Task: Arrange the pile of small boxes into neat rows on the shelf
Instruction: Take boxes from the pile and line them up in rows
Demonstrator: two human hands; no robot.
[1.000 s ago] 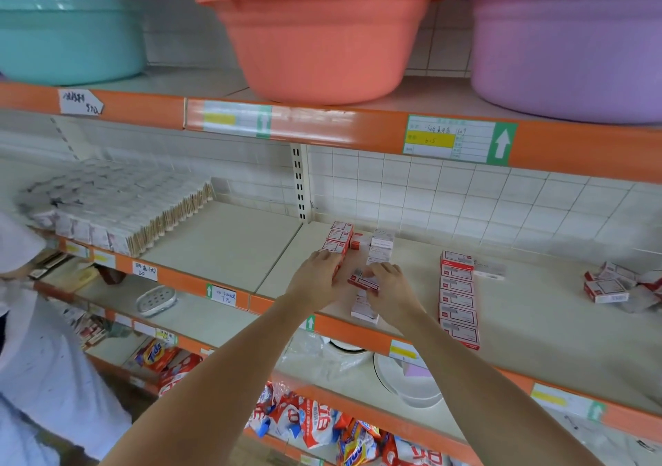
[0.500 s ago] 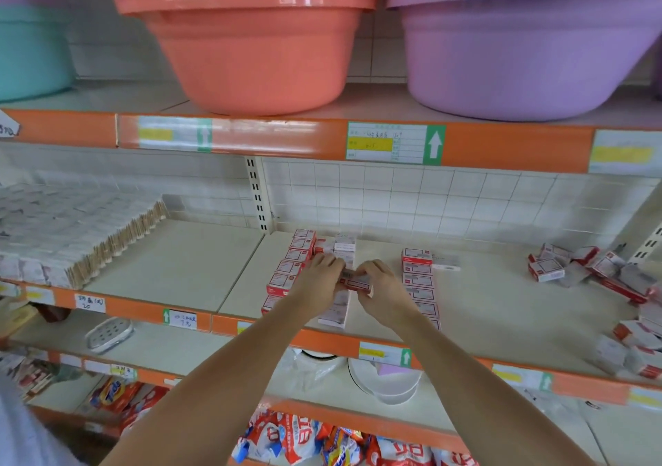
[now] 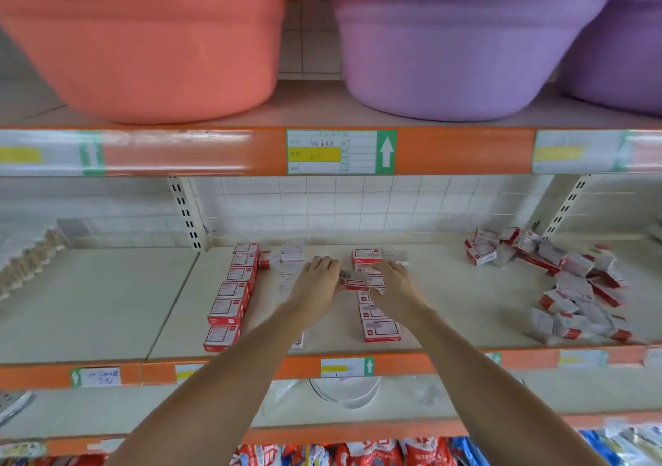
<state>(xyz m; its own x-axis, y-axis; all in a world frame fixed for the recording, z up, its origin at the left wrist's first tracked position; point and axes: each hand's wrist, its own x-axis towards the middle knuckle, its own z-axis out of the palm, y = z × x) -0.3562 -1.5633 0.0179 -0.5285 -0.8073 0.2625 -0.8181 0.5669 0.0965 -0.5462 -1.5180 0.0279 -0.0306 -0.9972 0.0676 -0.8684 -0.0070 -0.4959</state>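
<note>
A small red and white box [image 3: 353, 280] is held between both hands above the middle shelf [image 3: 447, 308]. My left hand [image 3: 317, 283] grips its left end and my right hand [image 3: 392, 284] grips its right end. A neat row of the same boxes [image 3: 231, 295] runs front to back on the left. A second row [image 3: 290, 268] lies partly hidden under my left hand. A third row [image 3: 378, 324] sits under my right hand. The loose pile of boxes [image 3: 569, 283] lies at the right end of the shelf.
An orange basin [image 3: 154, 42] and purple basins [image 3: 451, 49] stand on the shelf above. Orange shelf edges carry price labels [image 3: 340, 152]. White packets [image 3: 25, 261] sit at the far left. Red snack bags [image 3: 376, 453] lie on the bottom shelf.
The view has swung to the right and the pile has come fully into sight. Both hands with the box between them have moved to the right, over the third row.
</note>
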